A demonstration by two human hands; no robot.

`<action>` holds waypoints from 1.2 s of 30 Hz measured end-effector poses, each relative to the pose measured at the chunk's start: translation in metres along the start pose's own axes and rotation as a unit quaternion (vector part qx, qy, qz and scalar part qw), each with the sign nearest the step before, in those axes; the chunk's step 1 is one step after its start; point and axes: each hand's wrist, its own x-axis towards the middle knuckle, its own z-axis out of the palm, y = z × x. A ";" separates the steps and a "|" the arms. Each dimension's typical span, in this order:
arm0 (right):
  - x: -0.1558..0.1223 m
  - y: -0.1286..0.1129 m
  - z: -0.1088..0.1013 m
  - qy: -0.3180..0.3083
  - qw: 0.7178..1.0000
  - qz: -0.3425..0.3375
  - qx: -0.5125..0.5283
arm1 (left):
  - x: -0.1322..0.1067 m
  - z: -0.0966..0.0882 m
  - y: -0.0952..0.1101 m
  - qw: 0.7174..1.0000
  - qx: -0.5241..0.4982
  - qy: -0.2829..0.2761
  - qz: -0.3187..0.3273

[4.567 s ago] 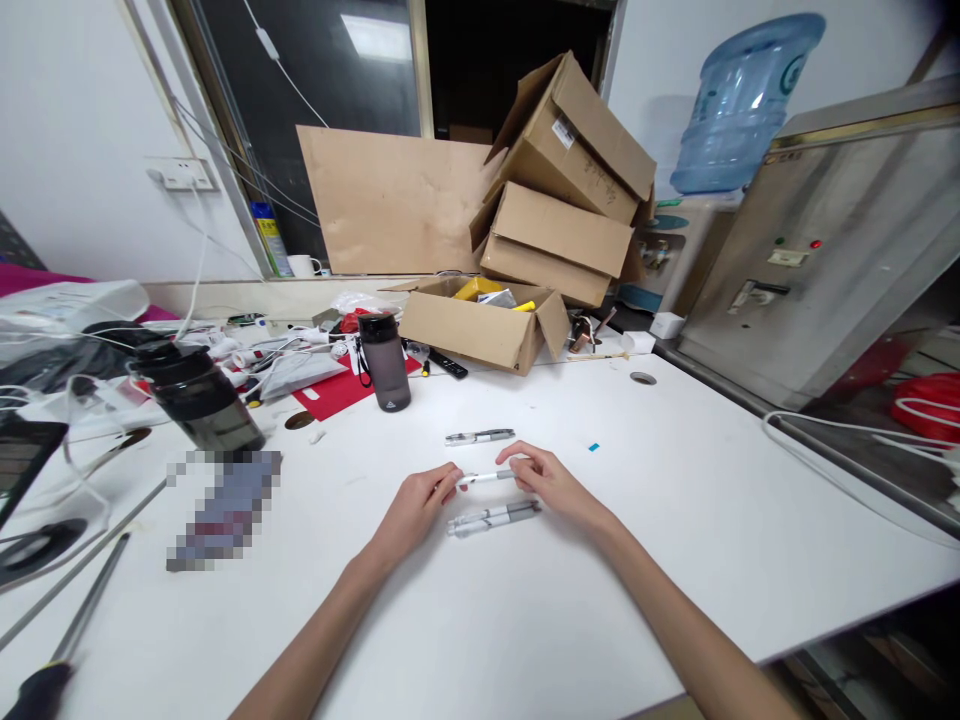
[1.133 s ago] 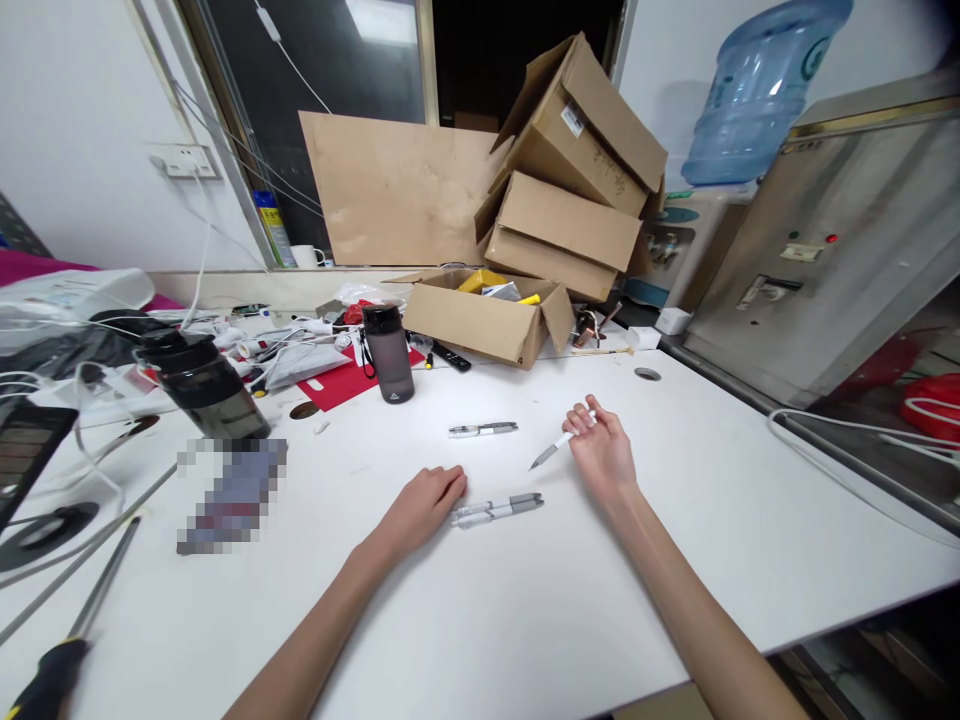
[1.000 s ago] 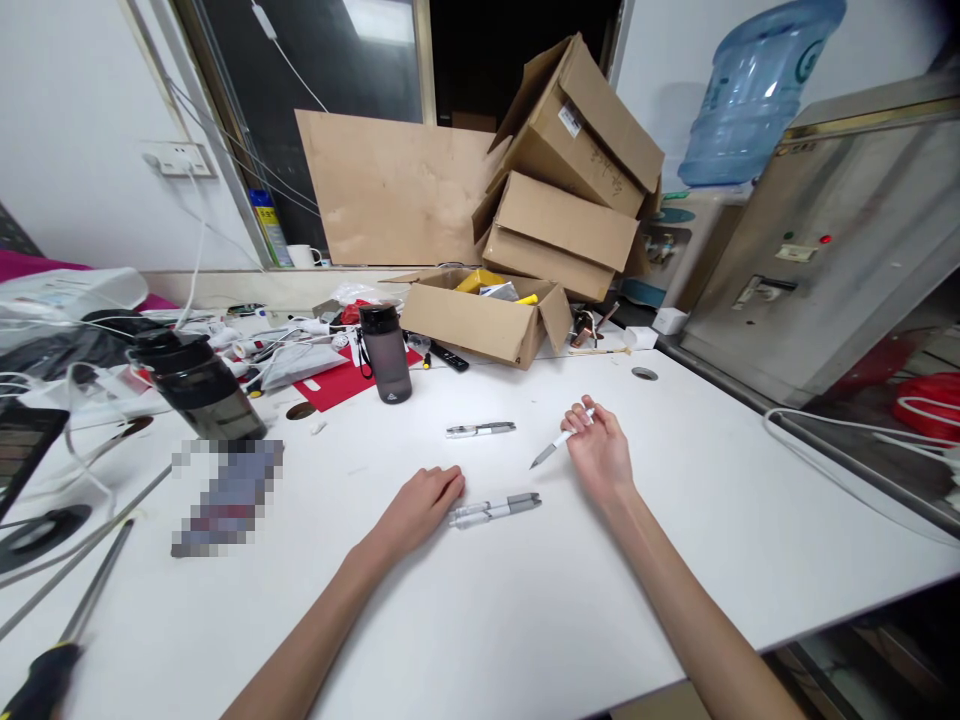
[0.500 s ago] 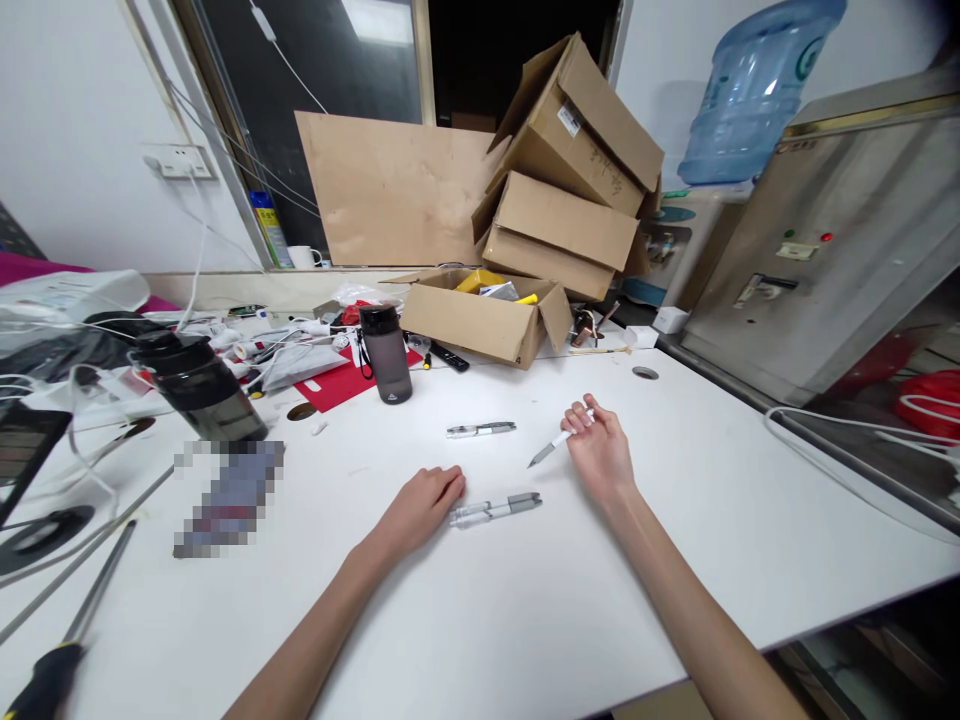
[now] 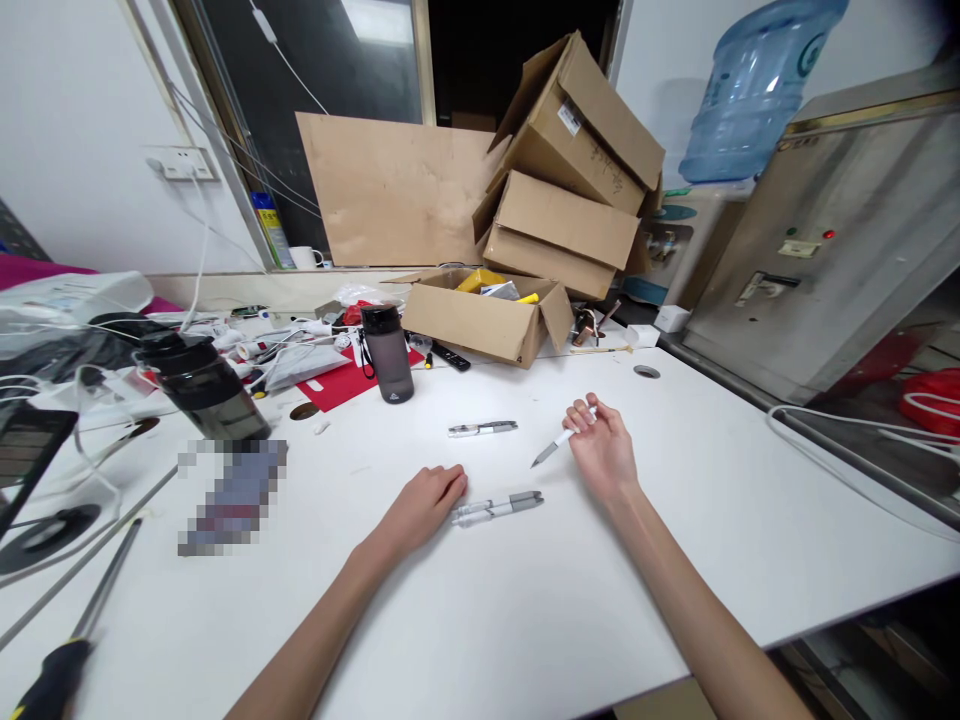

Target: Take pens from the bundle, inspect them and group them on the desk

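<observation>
My right hand (image 5: 604, 455) is raised over the white table with its fingers wrapped around a white and grey pen (image 5: 555, 447), whose tip points down and left. On the table lies my left hand (image 5: 426, 505), fingers curled together and nothing visible in them. Two pens (image 5: 499, 508) with white barrels and grey grips lie side by side just right of that hand, their left ends close to its thumb. Another pen (image 5: 482, 428), clear and dark, rests farther back, between the two hands.
A dark bottle (image 5: 388, 355) stands behind the pens, with an open cardboard box (image 5: 472, 325) beyond it. At left are a second bottle (image 5: 206, 390), a pixelated patch (image 5: 236, 495), a screwdriver (image 5: 64, 660) and tangled cables. A steel cabinet (image 5: 840, 250) borders the right side.
Both hands hold nearly the same poses and places. The whole view has shifted very slightly; the pens on the table have not moved.
</observation>
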 end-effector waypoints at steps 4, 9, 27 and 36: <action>0.000 0.001 0.000 -0.007 1.000 0.005 0.006 | 0.001 0.000 0.000 1.000 0.005 -0.002 0.002; -0.001 0.001 0.001 -0.011 1.000 -0.001 0.003 | 0.001 0.000 -0.001 1.000 0.009 -0.001 0.000; -0.009 0.017 0.005 -0.032 0.940 -0.008 -0.339 | 0.000 0.000 0.012 0.990 -0.106 0.089 0.028; -0.026 0.032 0.007 -0.215 0.800 0.051 -0.558 | 0.003 -0.002 0.020 0.965 -0.245 0.087 0.041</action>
